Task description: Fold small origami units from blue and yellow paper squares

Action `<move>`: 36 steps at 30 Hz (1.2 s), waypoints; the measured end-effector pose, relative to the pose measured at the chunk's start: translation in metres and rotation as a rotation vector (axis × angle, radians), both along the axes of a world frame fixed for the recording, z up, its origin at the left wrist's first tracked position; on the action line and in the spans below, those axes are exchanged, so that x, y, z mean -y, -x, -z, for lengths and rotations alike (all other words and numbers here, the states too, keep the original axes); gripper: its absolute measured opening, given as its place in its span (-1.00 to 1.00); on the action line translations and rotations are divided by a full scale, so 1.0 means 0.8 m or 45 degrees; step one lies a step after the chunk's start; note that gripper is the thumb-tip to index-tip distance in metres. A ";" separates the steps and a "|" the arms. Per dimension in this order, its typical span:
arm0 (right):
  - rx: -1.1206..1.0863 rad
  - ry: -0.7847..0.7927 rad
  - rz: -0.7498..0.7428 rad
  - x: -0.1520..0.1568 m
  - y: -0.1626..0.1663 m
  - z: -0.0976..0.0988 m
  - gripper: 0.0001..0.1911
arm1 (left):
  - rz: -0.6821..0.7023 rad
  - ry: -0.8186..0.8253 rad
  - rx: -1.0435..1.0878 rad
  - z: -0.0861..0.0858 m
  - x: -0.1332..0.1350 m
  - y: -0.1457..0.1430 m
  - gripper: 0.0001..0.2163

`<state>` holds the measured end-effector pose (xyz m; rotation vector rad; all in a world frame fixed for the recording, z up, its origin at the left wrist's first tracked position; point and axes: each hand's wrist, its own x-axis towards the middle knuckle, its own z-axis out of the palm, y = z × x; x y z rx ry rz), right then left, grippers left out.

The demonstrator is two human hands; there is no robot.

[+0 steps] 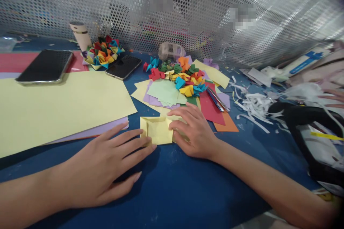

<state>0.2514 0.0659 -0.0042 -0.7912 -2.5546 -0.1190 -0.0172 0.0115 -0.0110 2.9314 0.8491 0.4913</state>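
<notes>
A small yellow sheet of folded paper (158, 130) lies on the blue table, with creased flaps along its left and top edges. My left hand (107, 161) has its fingers stretched out and apart; its fingertips rest on the paper's lower left corner, while the thumb lies free on the table. At the opposite edge, my right hand (193, 130) curls its fingers and thumb round the paper's right side. The right fingertips partly hide that edge. Just behind the paper is a stack of pale green squares (163, 91).
Folded colourful paper pieces (185, 77) lie behind the stack beside a pair of tweezers (216, 99). Large yellow sheets (67, 107) bear a tablet-like phone (45, 66); another phone (123, 67) lies near a paper cluster (103, 53). White paper strips (254, 103) and a black strap (301, 125) are right.
</notes>
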 end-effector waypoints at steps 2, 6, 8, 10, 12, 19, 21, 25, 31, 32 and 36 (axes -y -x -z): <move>-0.022 0.025 -0.092 0.003 0.001 -0.003 -0.89 | -0.056 -0.002 0.022 0.001 0.003 -0.001 -0.59; 0.030 0.101 -0.277 0.007 0.001 -0.006 -0.85 | -0.060 0.022 0.052 0.001 0.005 -0.002 -0.65; 0.053 0.095 -0.321 0.007 0.001 -0.004 -0.81 | -0.033 0.015 0.057 0.000 0.003 -0.002 -0.67; 0.023 0.061 -0.294 0.005 0.002 0.000 -0.83 | -0.016 0.012 0.057 -0.001 0.002 -0.002 -0.69; -0.034 0.045 -0.235 0.003 0.003 0.004 -0.90 | -0.008 0.011 0.060 -0.001 0.002 -0.001 -0.70; -0.155 0.017 -0.078 0.000 0.003 0.008 -0.81 | -0.011 -0.025 0.058 0.002 0.003 -0.001 -0.70; -0.173 0.006 -0.019 0.000 0.003 0.008 -0.69 | -0.016 -0.018 0.060 0.002 0.003 -0.002 -0.69; -0.137 0.033 -0.024 -0.001 0.001 0.009 -0.67 | -0.015 -0.005 0.046 0.001 0.002 -0.003 -0.68; -0.110 0.025 -0.087 -0.001 0.001 0.010 -0.76 | -0.020 0.001 0.047 0.002 0.003 -0.002 -0.68; -0.089 0.005 -0.091 -0.001 0.001 0.010 -0.75 | -0.021 0.004 0.047 0.002 0.003 -0.002 -0.69; 0.074 -0.079 -0.091 0.001 0.003 0.007 -0.69 | -0.035 0.018 0.052 0.001 0.003 -0.002 -0.69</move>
